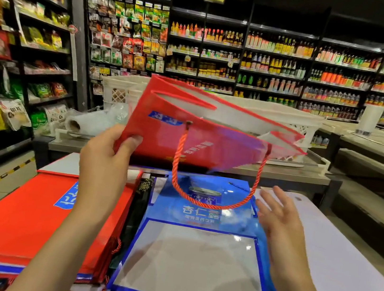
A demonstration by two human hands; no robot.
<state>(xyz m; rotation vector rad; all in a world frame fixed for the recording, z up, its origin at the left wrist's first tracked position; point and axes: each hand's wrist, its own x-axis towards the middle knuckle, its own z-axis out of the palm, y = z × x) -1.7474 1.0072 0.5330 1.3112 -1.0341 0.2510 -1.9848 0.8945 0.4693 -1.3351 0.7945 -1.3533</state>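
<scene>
My left hand (107, 157) pinches the lower left corner of a red bag (199, 141), thumb on the printed face and the other fingers behind it. The bag is lifted off the surface (347, 268) and sits in the middle of the frame, tilted, its mouth facing the upper right. The mouth gapes enough to show the pale lining (I cannot see down to the bottom). One orange rope handle (211, 206) hangs from it in a loop, dangling in front of the blue bag (194, 257) below.

My right hand (279, 223) holds nothing. Its fingers are spread and relaxed, and it hovers at the blue bag's right edge, lower than the red bag and apart from it.

The blue bag lies flat in the lower centre of the frame, with a clear window panel on its face; more blue shows under its near edge. At lower left is a stack of red bags (26, 215), folded flat. There are several layers, too close together for me to count, and a dark strip lies between that stack and the blue bag.

Bare white surface runs along the right of the blue bag, out to a rounded far corner and an edge slanting to the lower right. Behind the lifted bag stand white crates (277, 115), their contents hidden, with a roll of plastic bags (82, 124) to their left.
</scene>
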